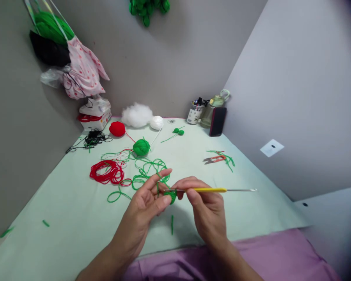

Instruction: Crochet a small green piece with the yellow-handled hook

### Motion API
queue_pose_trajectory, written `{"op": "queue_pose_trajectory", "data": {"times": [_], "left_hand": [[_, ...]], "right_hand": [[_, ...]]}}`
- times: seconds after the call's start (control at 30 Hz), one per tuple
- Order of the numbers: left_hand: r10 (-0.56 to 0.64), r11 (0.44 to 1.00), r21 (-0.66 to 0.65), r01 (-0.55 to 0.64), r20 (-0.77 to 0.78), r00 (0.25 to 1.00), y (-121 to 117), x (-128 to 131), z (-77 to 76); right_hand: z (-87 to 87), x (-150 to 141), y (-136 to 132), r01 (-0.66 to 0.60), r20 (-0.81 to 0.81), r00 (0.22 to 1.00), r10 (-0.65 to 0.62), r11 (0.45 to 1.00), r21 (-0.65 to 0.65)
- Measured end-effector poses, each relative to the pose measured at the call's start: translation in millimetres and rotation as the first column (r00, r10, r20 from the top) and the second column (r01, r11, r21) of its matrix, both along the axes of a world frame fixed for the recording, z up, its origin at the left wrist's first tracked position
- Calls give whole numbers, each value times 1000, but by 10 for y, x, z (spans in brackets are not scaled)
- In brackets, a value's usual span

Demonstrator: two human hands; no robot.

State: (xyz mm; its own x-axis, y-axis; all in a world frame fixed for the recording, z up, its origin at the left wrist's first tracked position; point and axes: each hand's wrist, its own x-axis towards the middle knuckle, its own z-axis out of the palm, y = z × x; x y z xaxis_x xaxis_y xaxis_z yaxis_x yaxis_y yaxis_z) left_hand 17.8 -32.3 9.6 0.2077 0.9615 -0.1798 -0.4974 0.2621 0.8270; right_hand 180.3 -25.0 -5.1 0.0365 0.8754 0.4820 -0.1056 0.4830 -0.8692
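Note:
My left hand [148,205] pinches a small green crochet piece [172,196] between thumb and fingers, its index finger raised with green yarn running over it. My right hand [206,207] grips a crochet hook [212,190] with a yellow handle and metal ends. The hook's left tip is at the crochet piece; whether it passes through a stitch I cannot tell. Loose green yarn [152,167] lies in loops behind my hands, near a green yarn ball [141,147]. A short green yarn scrap [172,224] lies on the table just below the piece.
On the table [84,230] lie tangled red yarn [107,172], a red ball [117,128], a white ball [156,123], stuffing [137,115] and black yarn [95,138]. Orange thread snips [215,159] are at right. A phone [218,121] leans by a bottle [207,116] and pen cup [194,113].

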Motion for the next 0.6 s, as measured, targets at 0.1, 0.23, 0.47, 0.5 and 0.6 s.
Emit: {"op": "queue_pose_trajectory", "data": {"times": [0.1, 0.23, 0.47, 0.5, 0.6], "left_hand": [[26, 1000, -7, -27, -29, 999, -20, -1, -7], [16, 1000, -18, -17, -69, 998, 1, -41, -36], [84, 993, 96, -69, -155, 984, -13, -10, -60], [119, 988, 116, -98, -189, 975, -24, 8, -54], [115, 991, 75, -106, -121, 986, -35, 50, -36]], "right_hand": [[-41, -2, -18, 7, -85, 996, -13, 997, -72], [-69, 20, -22, -37, -156, 988, 20, 994, -103], [-41, 101, -92, 48, 238, 967, -90, 983, 176], [-48, 109, -106, 50, 331, 933, -142, 961, 272], [-88, 109, -133, 36, 534, 775, -339, 866, 498]]}}
